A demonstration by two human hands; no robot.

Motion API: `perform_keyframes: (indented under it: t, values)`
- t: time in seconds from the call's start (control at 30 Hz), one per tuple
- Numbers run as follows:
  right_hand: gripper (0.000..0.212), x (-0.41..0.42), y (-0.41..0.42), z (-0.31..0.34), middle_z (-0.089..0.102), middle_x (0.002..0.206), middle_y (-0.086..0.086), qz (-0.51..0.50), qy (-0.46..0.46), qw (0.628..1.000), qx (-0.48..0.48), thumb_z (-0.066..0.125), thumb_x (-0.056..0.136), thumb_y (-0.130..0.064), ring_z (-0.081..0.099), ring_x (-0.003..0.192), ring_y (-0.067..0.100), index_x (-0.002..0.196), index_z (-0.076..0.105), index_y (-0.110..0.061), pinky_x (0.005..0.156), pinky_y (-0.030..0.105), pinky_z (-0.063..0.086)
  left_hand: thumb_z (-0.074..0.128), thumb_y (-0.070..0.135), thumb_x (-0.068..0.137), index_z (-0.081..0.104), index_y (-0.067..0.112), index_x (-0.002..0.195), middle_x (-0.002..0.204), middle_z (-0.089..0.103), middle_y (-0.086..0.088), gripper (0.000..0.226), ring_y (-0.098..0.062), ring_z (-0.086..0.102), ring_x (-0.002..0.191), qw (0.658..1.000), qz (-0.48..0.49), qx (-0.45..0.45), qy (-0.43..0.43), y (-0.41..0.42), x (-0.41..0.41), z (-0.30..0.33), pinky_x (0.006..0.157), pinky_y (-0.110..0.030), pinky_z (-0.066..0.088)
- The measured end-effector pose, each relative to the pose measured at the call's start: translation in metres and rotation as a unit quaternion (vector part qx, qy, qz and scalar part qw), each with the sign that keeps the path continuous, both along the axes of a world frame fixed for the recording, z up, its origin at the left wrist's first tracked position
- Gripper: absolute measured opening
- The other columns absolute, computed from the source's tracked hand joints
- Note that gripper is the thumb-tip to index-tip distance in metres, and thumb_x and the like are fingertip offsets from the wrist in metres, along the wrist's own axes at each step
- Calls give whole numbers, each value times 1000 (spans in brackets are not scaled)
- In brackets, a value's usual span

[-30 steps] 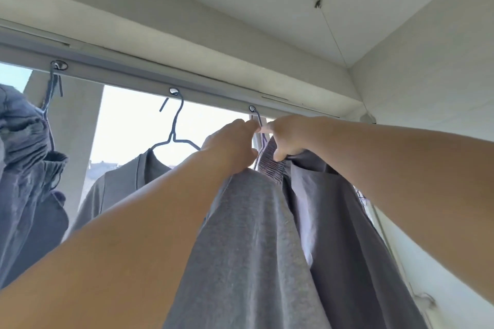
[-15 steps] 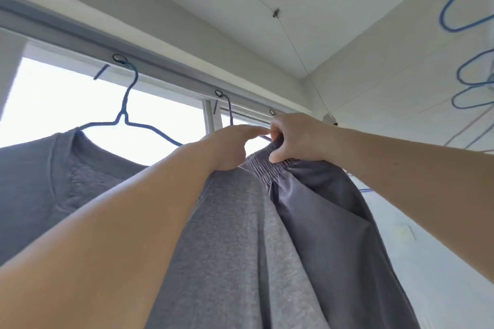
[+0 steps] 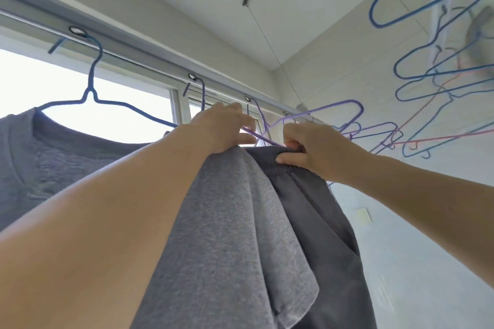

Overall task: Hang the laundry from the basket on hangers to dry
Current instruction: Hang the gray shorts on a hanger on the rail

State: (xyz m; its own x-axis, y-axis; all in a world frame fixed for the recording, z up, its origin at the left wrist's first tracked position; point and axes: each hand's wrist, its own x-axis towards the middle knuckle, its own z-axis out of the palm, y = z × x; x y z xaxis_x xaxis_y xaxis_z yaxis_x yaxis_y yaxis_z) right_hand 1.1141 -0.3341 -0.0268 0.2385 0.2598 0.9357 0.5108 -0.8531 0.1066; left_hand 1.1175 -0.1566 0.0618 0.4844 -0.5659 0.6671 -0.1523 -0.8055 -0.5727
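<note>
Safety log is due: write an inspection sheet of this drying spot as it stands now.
Surface: grey overhead rail with ring eyelets.
Job's things: dark grey elastic-waist garment on a purple wire hanger; light grey fleece garment draped beside it; grey sweatshirt on a blue wire hanger.
Clutter: bunch of empty blue, purple and pink wire hangers, right.
Hands: left hand over the fleece top; right hand pinches the waistband.
Cables: thin ceiling line.
Surroundings: bright window, white wall.
</note>
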Motion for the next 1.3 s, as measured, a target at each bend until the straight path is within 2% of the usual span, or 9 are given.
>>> perform_keyframes:
  t: [0.1, 0.33, 0.47, 0.53, 0.67, 0.83, 1.0, 1.13, 1.3]
  values:
    - [45, -2, -9, -20, 35, 65, -10, 19, -21, 1000, 8, 62, 86, -29, 32, 60, 6, 62, 24, -27, 57, 19, 28, 44, 57, 89, 57, 30, 114, 125, 46, -3, 39, -26, 42, 119, 1000, 15, -19, -17, -7, 0, -4, 95, -41, 41]
    - [43, 6, -8, -44, 36, 63, -5, 67, -48, 987, 137, 61, 87, -25, 33, 57, 9, 60, 28, -23, 58, 16, 31, 40, 56, 91, 57, 29, 109, 120, 47, -1, 36, -23, 51, 107, 997, 18, -70, -14, -14, 3, -10, 91, -37, 41]
    - [41, 7, -3, -52, 43, 65, 2, 121, -15, 970, 211, 61, 88, -23, 58, 60, 16, 60, 31, -18, 52, 19, 35, 36, 57, 93, 55, 28, 115, 121, 46, -2, 41, -25, 52, 105, 996, 38, -85, -16, -8, 8, -10, 92, -39, 41]
    - [38, 5, 3, -51, 50, 66, 3, 162, 41, 956, 243, 60, 89, -24, 65, 53, 12, 62, 35, -16, 42, 12, 35, 36, 55, 93, 55, 26, 116, 122, 45, -4, 41, -28, 51, 107, 994, 41, -95, -15, -5, 10, -10, 92, -40, 42]
    - [27, 5, 13, -54, 65, 71, 9, 142, 126, 965, 180, 56, 91, -23, 67, 52, 9, 72, 44, -10, 56, 28, 57, 36, 48, 96, 50, 22, 124, 125, 42, -7, 40, -32, 49, 111, 993, 72, -92, -21, 5, 12, -11, 89, -38, 41]
    - [30, 7, 26, -50, 63, 70, 5, 82, 96, 986, 109, 52, 93, -20, 67, 55, 9, 67, 38, -18, 59, 32, 58, 35, 43, 98, 47, 17, 126, 124, 41, -9, 40, -33, 52, 108, 993, 91, -74, -33, 12, 11, -15, 89, -40, 43]
    - [37, 5, 30, -54, 45, 59, -2, 37, 53, 996, 60, 51, 90, -15, 60, 61, 18, 61, 28, -22, 57, 31, 46, 32, 43, 99, 44, 19, 129, 124, 41, -9, 41, -34, 53, 108, 988, 123, -53, -78, 18, 9, -17, 88, -41, 43]
    - [41, 2, 30, -71, 31, 52, -2, 16, 13, 999, 34, 54, 84, -14, 29, 50, 15, 59, 22, -22, 51, 30, 29, 35, 32, 100, 39, 20, 135, 130, 38, -11, 37, -36, 52, 112, 983, 136, -61, -105, 17, 15, -11, 88, -44, 46]
    - [38, 9, 30, -69, 34, 53, -3, 20, 27, 998, 45, 52, 85, -14, 32, 51, 15, 60, 25, -21, 53, 31, 31, 41, 19, 100, 37, 17, 136, 127, 40, -12, 36, -33, 46, 118, 982, 113, -95, -117, 9, 18, -2, 92, -46, 48]
